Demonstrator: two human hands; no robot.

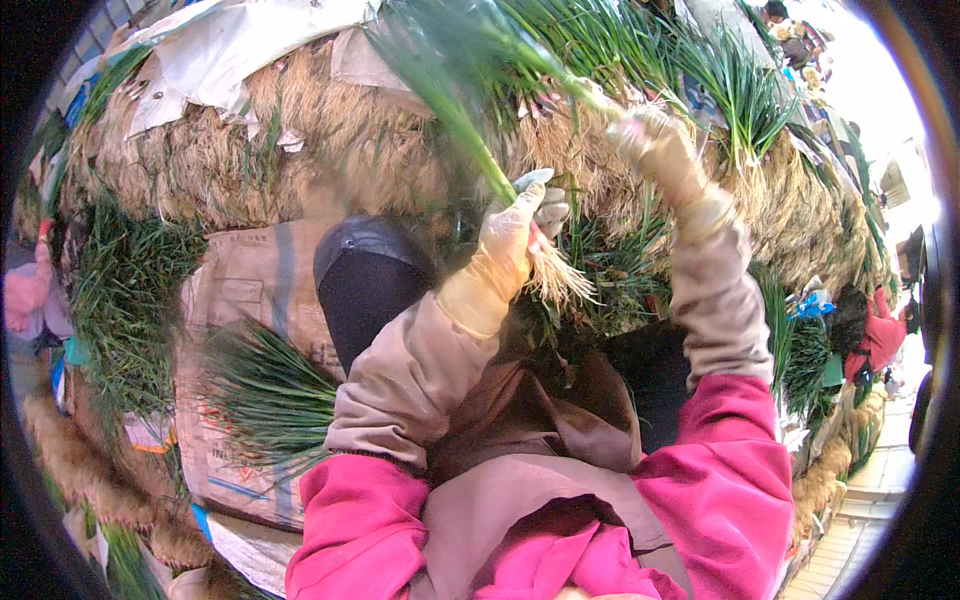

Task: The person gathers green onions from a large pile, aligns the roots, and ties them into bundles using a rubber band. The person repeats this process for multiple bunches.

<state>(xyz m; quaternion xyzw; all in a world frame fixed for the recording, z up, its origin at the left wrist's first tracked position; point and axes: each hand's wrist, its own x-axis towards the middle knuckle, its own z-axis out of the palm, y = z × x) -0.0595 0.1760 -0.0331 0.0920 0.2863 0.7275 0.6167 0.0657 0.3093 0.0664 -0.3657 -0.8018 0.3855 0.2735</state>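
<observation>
My left hand [517, 229], in a pale rubber glove, is closed around a bunch of green onions [480, 154]; its stringy roots hang out below the fist and its leaves point up and left. At the upper right my right hand [652, 139], gloved too and blurred by motion, has its fingers at the pale lower stems of other green onions [577, 86]. Whether it grips them is not clear. Behind both hands lies a long pile of green onions [592, 45] with dense tan roots [300, 142] facing me.
Left of my knee lies a flattened cardboard box [232, 285] with a leafy bunch [277, 397] on it. Leaf scraps [127, 277] are heaped beyond. White sheeting [210, 56] covers part of the pile. A person in red [881, 337] is at the far right, another person [34, 292] far left.
</observation>
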